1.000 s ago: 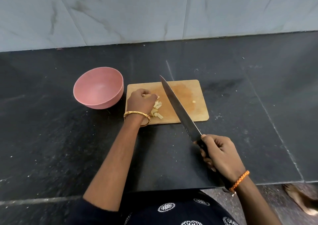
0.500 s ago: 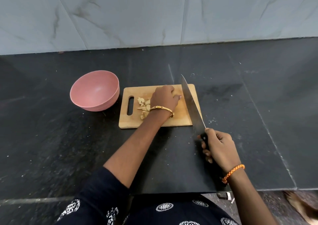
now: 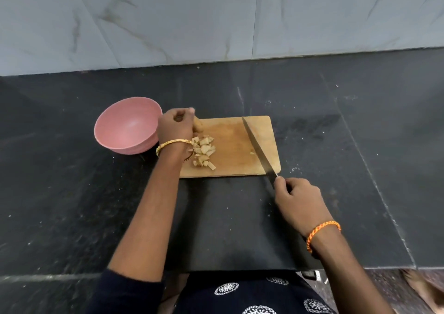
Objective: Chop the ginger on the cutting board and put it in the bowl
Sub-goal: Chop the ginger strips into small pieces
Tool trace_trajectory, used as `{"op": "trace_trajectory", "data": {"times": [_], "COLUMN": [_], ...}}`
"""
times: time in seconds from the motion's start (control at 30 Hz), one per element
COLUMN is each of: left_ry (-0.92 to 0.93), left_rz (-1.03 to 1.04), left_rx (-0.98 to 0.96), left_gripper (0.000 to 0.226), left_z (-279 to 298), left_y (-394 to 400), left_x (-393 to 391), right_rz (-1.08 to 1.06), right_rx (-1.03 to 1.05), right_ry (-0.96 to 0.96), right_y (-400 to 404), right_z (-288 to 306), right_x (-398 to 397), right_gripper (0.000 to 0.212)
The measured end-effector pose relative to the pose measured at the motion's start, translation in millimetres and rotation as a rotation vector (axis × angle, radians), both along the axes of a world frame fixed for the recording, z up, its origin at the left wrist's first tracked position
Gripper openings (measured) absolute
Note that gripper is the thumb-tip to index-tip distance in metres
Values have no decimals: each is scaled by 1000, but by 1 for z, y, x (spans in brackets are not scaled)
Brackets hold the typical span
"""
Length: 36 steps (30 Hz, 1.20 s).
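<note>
Chopped ginger (image 3: 204, 153) on wooden board (image 3: 235, 145)

On the cutting board (image 3: 236, 145) lay ginger pieces (image 3: 203, 151) at its left and a knife (image 3: 258, 150) at its right; the bowl (image 3: 127, 126) stood just left of it.

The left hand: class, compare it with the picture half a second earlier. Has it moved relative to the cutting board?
Yes. The left hand has moved left across the cutting board, from its middle to the end beside the pink bowl.

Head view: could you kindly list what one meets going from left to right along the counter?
pink bowl → left hand → chopped ginger → knife → right hand
</note>
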<state>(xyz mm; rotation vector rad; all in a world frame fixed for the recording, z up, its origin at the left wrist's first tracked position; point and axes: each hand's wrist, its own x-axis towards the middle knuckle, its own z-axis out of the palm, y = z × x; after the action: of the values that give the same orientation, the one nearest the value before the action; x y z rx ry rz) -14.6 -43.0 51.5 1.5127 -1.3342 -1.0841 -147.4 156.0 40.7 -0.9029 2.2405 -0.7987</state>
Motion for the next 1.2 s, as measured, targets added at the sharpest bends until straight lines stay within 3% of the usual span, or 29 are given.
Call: {"op": "trace_trajectory", "data": {"times": [0.2,0.43,0.6,0.67,0.77,0.9,1.0,1.2], "left_ry": [12,-38,-69,-184,-570,-556,-651,-721], "left_rz": [-27,-329,-406,-440,-428,-516,-634,-756], "left_rx": [132,147,158,92,-173,-189,-240,-211], "left_gripper": [30,29,30,31,32,48,63,66], "left_z": [-2,-10,-13,-21,-34,-42,-43,-34], "left_y": [8,28,29,30,29,26,26,14], "left_x": [5,-31,-64,-74,-74,-62,-62,-55], "right_rz": [149,-25,-165,-201,-191,-149,-132,-50], "right_rx": [1,-85,-128,-132,-118,-90,-71,-65], "right_ry": [-28,-48,-113,-158,-218,-241,-250,-218], "right_y": [-22,-13,-6,-4,-1,1,-4,-20], "right_z": [3,0,-9,-9,-10,-15,-18,-22], "right_x": [25,0,-13,-18,-23,-23,-23,-25], "right_gripper": [45,53,54,51,49,51,50,48]}}
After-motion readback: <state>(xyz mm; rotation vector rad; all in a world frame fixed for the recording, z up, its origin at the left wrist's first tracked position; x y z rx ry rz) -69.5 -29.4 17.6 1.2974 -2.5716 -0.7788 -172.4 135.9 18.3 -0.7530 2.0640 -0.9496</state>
